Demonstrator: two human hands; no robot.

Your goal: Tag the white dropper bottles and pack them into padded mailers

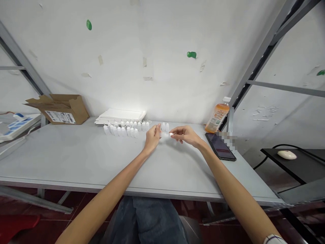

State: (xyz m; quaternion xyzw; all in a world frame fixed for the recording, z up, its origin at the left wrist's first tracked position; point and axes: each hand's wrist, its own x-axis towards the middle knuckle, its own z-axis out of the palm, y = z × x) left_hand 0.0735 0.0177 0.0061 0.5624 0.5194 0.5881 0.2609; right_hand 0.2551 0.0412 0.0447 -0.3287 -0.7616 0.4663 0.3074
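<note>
My left hand [152,138] is closed around a small white plastic bottle [164,135], which lies sideways with its end pointing right. The fingertips of my right hand [186,135] pinch the white cap [171,135] at that end. Whether the cap is fully on the bottle is too small to tell. Just behind my hands, two more small white bottles [165,127] stand upright. To the left, several similar white bottles [123,131] stand in rows on the grey table [83,152], some with thin white loops at their tops.
Behind the bottle rows lies a stack of white sheets [119,115]. An opened cardboard box [67,110] is at the back left, near a power strip [20,127]. On the right are an orange drink bottle [216,117] and a phone [220,146]. A metal frame [254,64] rises beside them.
</note>
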